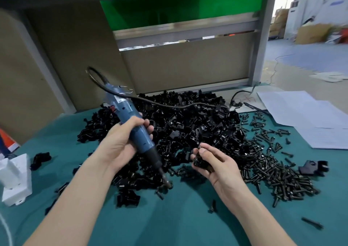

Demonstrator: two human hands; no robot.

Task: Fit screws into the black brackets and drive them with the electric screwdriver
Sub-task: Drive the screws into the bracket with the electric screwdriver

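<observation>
Left hand [122, 142]: fingers and thumb are wrapped around the lower body of the blue electric screwdriver [131, 121], a full closed grip. The tool is held tilted, rear end up and to the left, bit [166, 181] pointing down and to the right. The bit tip sits low over the near edge of the bracket pile; contact with the parts below cannot be confirmed. A black cable [169, 105] leaves the rear of the tool, loops upward, then runs right across the top of the pile.

Right hand [218, 166]: thumb and fingers pinch one black bracket [201, 162], a narrow grip, with the thumb on top. The bracket is held above the table, just right of the screwdriver bit and apart from it. Whether a screw is seated in this bracket cannot be told.

Parts supply: a large pile of brackets [188, 125] lies at the centre of the green table cover [169, 223], behind both hands. A heap of screws [278, 172] lies to the right of it, the two heaps meeting at their edges. One larger black part [312, 167] rests alone at the right edge of the screws. A single loose screw [311, 223] lies well apart, near the lower right.

Other items: white paper sheets [305, 114] at the far right of the table; a white plastic part [17, 178] at the left edge; a brown board [75, 57] standing behind the table
</observation>
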